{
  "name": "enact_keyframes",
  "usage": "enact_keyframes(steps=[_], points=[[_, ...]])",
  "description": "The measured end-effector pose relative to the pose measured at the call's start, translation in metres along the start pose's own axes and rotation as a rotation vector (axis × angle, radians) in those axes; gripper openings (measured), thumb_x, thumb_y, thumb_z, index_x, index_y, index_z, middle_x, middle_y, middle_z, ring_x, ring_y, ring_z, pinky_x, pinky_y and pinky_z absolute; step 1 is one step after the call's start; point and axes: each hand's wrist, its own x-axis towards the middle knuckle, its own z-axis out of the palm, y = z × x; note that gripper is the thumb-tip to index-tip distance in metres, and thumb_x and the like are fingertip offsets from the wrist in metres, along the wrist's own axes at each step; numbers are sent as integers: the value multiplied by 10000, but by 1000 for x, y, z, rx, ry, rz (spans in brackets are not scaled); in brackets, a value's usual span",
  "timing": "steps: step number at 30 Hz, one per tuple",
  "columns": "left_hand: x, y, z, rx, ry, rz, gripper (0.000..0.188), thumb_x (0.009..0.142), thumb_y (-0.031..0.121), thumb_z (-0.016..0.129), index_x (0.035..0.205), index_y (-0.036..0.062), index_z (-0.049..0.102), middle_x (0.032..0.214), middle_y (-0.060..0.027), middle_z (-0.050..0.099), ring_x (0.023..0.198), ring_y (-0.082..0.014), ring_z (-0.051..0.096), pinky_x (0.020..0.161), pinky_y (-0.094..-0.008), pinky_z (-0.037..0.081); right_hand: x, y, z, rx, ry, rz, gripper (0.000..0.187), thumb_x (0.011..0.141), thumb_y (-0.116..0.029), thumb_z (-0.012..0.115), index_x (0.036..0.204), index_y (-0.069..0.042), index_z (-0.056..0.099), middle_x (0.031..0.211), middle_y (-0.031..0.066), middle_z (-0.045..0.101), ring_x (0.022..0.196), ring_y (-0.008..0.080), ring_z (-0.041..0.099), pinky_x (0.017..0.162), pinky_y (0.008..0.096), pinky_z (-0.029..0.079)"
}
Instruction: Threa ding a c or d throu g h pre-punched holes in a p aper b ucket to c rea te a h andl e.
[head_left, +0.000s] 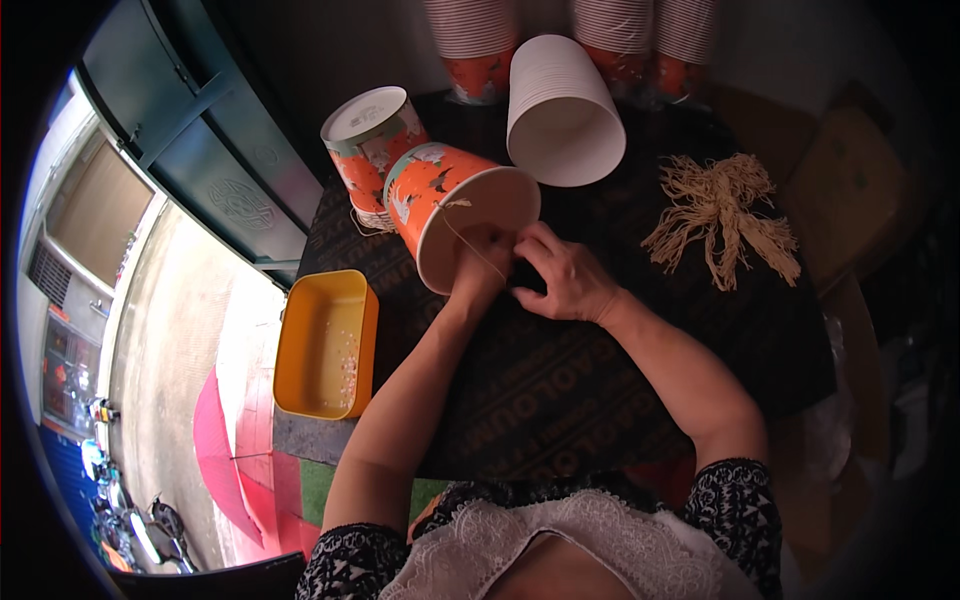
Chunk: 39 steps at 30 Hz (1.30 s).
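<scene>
An orange patterned paper bucket (455, 185) lies tilted on its side, its open mouth facing me. My left hand (484, 255) reaches into that mouth, its fingers in shadow and mostly hidden. At the bucket's rim, my right hand (565, 275) has its fingers bent in toward the left hand, thumb lower and apart; what they grip cannot be made out. A thin string (472, 243) with a small knot on the bucket's wall crosses the mouth toward my left wrist. Behind stands an upside-down stack of similar orange buckets (372, 145), with string near its lower rim.
A yellow plastic box (327, 345) with small pale bits inside sits at the table's left edge. A bundle of beige strings (722, 220) lies right. White nested buckets (562, 112) lie at the back, before wrapped bucket stacks (480, 50). A pink umbrella (225, 455) is at lower left.
</scene>
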Motion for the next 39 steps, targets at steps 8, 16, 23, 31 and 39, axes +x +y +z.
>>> enact_keyframes(steps=[8, 16, 23, 31, 39], points=[[-2, 8, -2, -46, -16, -106, 221, 871, 155, 542, 783, -20, 645, 614, -69, 599, 524, -128, 560, 454, -260, 409, -2, 12, 15, 497, 87, 200, 66, 819, 26, 597, 836, -18, 551, 742, 32, 573, 633, 101, 562, 547, 237, 441], [-7, 27, -2, -81, -17, -158, 208, 843, 147, 549, 705, 6, 616, 561, -29, 533, 461, -118, 484, 426, -264, 347, -1, 20, -13, 387, -5, 268, 126, 841, 27, 557, 949, -22, 514, 578, 7, 488, 499, 71, 455, 489, 219, 352], [-5, 22, -5, -85, -28, -191, 214, 807, 171, 566, 670, 13, 612, 546, -26, 524, 457, -117, 474, 424, -272, 331, 2, 25, -10, 297, 238, 116, 256, 786, 55, 578, 1006, -22, 474, 565, 26, 447, 484, 98, 442, 492, 235, 369], [0, 14, -5, -191, -35, -185, 211, 840, 170, 583, 746, -7, 649, 609, -44, 578, 495, -122, 517, 449, -270, 381, 4, 3, -3, -4, 96, -17, 359, 682, -238, 774, 886, -70, 531, 933, 79, 535, 764, 270, 617, 625, 362, 528], [-5, 17, -1, -151, 18, -151, 228, 870, 186, 592, 809, -22, 661, 660, -59, 607, 539, -126, 555, 457, -267, 401, -1, 8, 19, 149, 84, 41, 196, 753, -30, 699, 889, -3, 560, 976, 120, 560, 843, 287, 608, 685, 367, 509]])
